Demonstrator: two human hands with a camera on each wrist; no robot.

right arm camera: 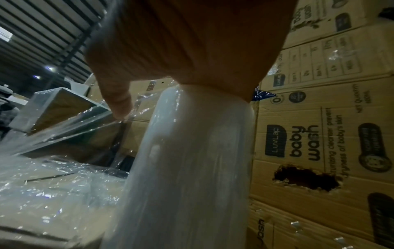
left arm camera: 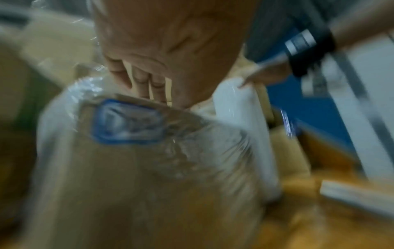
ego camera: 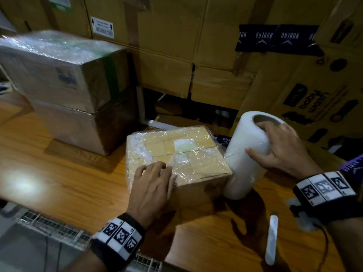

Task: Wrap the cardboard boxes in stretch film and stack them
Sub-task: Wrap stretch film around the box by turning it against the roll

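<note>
Two hands are working at a wooden surface (ego camera: 59, 173). Left hand (ego camera: 152, 185) is lying flat, fingers straight, pressing on the near top edge of a small cardboard box (ego camera: 188, 154) that is sitting mid-surface, partly covered in crinkled stretch film. In the left wrist view the left hand (left arm camera: 162, 50) is showing fingers (left arm camera: 140, 80) straight over the box (left arm camera: 149, 176); that view is blurring, so the print on the box side is staying unreadable. Right hand (ego camera: 279, 148) is gripping a white stretch film roll (ego camera: 245, 154) standing upright just beside the box's right side, touching it, with fingers hooking into the core opening on top and thumb pressing the roll's side. In the right wrist view the right hand (right arm camera: 183, 47) is sitting on top of the roll (right arm camera: 187, 168), with film stretching off to the left toward the box (right arm camera: 53, 193).

Two wrapped boxes (ego camera: 68, 85) are sitting stacked at the back left of the surface, well apart from the small one. Large cartons (ego camera: 196, 46) are standing behind, some printed "baby wash". One small white stick-like object (ego camera: 272, 239) is lying near the front right edge.
</note>
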